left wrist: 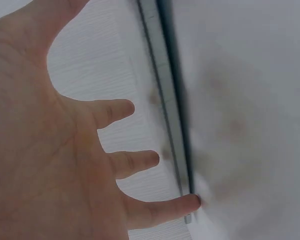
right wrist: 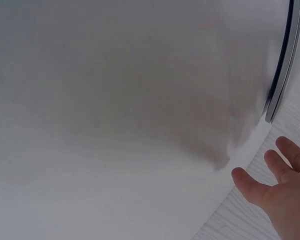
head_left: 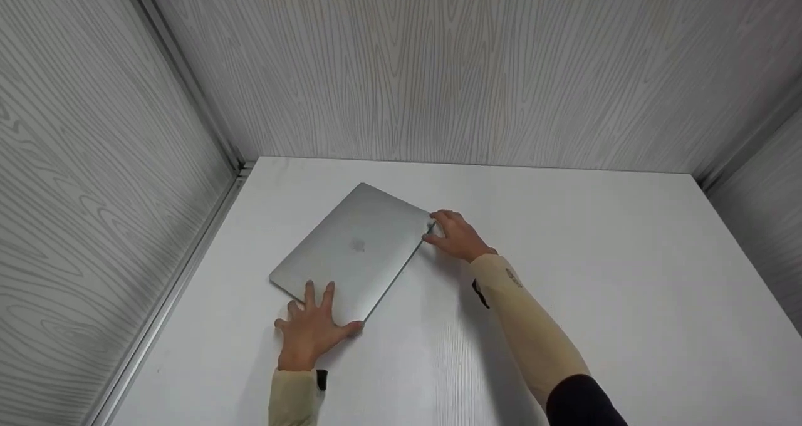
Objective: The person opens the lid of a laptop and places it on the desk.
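A closed silver laptop (head_left: pixel 357 238) with a faint logo on its lid lies slantwise on the white table. My left hand (head_left: pixel 310 335) has its fingers spread at the near end, two fingertips over the lid and the thumb by the near corner. In the left wrist view the laptop's thin edge (left wrist: pixel 165 95) runs past the spread fingers. At the right corner is my right hand (head_left: pixel 462 237), its thumb and fingers apart around that corner. The right wrist view shows its fingers beside the laptop's edge (right wrist: pixel 285 65); firm contact cannot be made out.
The white tabletop (head_left: pixel 601 263) extends to the right of the laptop. Wood-grain panels stand behind it (head_left: pixel 438 69) and at the left (head_left: pixel 94 181), with a metal rail (head_left: pixel 169 288) along the left side.
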A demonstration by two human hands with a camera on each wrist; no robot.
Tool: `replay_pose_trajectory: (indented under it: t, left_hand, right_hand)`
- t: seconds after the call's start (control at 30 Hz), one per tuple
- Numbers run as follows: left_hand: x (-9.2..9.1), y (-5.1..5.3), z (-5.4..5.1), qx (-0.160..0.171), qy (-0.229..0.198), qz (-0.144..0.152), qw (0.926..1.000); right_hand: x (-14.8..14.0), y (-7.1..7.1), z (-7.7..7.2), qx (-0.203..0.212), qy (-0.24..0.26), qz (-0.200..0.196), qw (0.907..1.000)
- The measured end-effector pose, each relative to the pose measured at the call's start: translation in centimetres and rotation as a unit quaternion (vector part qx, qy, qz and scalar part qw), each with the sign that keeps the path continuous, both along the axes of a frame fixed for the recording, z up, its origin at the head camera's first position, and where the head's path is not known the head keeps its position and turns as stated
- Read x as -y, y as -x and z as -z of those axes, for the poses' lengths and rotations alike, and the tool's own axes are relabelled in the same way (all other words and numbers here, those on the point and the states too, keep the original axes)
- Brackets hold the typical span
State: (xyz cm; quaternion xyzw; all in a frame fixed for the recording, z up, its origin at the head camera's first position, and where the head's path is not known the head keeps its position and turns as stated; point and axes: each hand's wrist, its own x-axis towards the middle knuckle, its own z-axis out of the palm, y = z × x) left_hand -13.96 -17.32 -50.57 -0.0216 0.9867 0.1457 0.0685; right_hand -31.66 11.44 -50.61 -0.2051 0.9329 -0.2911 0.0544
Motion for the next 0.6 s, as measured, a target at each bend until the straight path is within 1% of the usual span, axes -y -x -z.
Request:
replay_pose_trajectory:
  t: [0.13,0.27,0.37,0.47,0.6]
  left_hand:
    - [0.2,-0.3,0.3,0.013,-0.008,-0.002,0.9999]
    - [0.2,-0.1,0.3,0.022,-0.009,-0.001,0.9997]
    - [0.1,0.2,0.1,0.028,-0.007,0.007,0.9996]
    - [0.1,0.4,0.0,0.026,-0.008,0.012,0.9995]
    - [0.2,0.3,0.1,0.024,-0.010,0.021,0.9994]
  right_hand:
    - [1.3,0.0,0.4,0.007,-0.010,-0.010,0.9999]
    - [2.2,0.2,0.7,0.011,-0.019,-0.015,0.9996]
    - [2.6,0.4,0.7,0.012,-0.030,-0.004,0.9995]
    - [2.8,0.6,0.8,0.014,-0.037,0.007,0.9992]
    - [3.2,0.9,1.0,0.021,-0.044,0.014,0.9987]
